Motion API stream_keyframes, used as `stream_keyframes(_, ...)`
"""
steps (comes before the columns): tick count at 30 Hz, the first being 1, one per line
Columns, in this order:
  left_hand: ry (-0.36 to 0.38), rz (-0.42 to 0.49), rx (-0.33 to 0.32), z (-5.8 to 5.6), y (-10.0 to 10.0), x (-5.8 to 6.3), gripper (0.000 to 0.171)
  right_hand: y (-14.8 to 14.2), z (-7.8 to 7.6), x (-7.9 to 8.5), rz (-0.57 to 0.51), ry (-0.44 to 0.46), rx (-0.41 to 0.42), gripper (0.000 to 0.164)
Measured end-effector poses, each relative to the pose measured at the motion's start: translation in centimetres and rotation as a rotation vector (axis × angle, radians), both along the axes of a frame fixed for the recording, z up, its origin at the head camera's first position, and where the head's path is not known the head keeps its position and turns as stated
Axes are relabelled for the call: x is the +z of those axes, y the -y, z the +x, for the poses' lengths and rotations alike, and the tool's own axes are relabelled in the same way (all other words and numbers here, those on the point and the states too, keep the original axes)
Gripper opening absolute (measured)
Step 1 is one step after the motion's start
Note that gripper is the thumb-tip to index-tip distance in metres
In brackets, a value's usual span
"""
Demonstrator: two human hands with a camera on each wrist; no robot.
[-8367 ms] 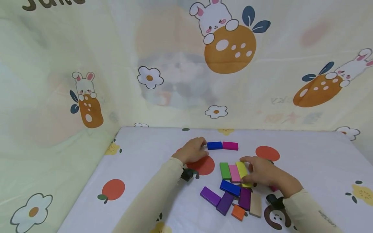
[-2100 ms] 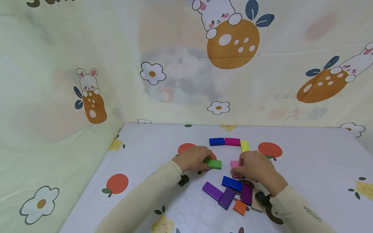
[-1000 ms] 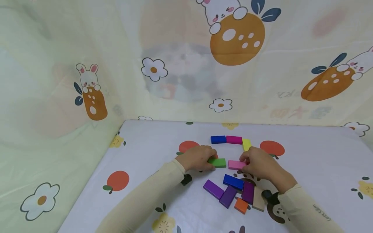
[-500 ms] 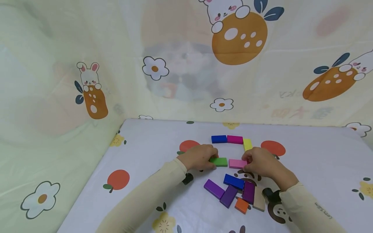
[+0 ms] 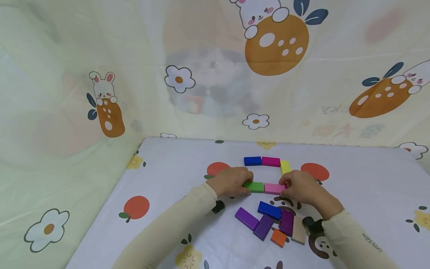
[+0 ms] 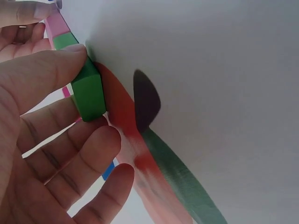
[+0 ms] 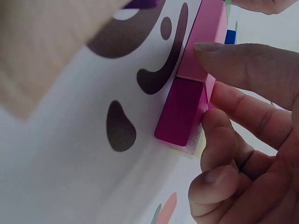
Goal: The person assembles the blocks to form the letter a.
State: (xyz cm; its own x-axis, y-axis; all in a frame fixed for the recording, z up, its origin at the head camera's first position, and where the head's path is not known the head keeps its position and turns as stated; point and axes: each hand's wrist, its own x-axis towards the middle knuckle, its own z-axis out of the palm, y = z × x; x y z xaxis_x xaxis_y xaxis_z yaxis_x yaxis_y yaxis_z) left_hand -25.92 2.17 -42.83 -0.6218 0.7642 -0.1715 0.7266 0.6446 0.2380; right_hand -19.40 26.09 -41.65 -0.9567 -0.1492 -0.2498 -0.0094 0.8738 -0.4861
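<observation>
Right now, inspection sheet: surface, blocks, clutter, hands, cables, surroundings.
Surface: white fruit-printed tabletop, flat.
Blocks: green rectangular block, light pink rectangular block and magenta rectangular block, end to end; L-shaped blue-magenta-yellow block line behind.
Clutter: blue rectangular block, three purple rectangular blocks, orange squarish block, beige rectangular block, grouped nearer the person.
Hands: left hand pinches green block; right hand pinches light pink block.
Cables: nothing seen.
Surroundings: cream rabbit-printed sheet behind.

I count, head view's lower centre-right: 2 blue blocks (image 5: pixel 270 210) | 2 magenta (image 7: pixel 179 111) | 3 purple (image 5: pixel 263 226) | 1 each green (image 5: pixel 256 187), pink (image 5: pixel 273 189), yellow (image 5: pixel 285 166), tan (image 5: pixel 298 230), orange (image 5: pixel 278 238)
</observation>
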Motion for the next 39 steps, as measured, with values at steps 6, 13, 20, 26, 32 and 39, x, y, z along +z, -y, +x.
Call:
stream_keyframes(6,0.006,0.001,-0.001,0.1,-0.1,0.0,0.024,0.0,0.1,0.0,0.006,0.001,-0.003,0.030)
stream_keyframes(13,0.023,0.018,-0.002,0.0,0.0,0.2,0.025,-0.4,-0.1,0.3,-0.028,-0.001,0.014,0.030)
stream_keyframes(20,0.053,0.032,0.023,0.0,0.2,0.7,0.027,-1.3,0.0,1.0,-0.070,-0.092,0.009,0.026)
stream_keyframes(26,0.039,0.009,0.023,0.1,0.2,0.6,0.026,-1.3,0.0,0.7,-0.056,-0.069,0.026,0.027)
stream_keyframes(32,0.028,0.009,0.016,0.0,0.2,0.2,0.025,-1.1,0.1,0.1,-0.047,-0.045,0.012,0.027)
stream_keyframes(39,0.044,0.057,0.023,0.0,0.8,0.6,0.034,-0.7,0.9,0.4,-0.061,-0.075,0.017,0.028)
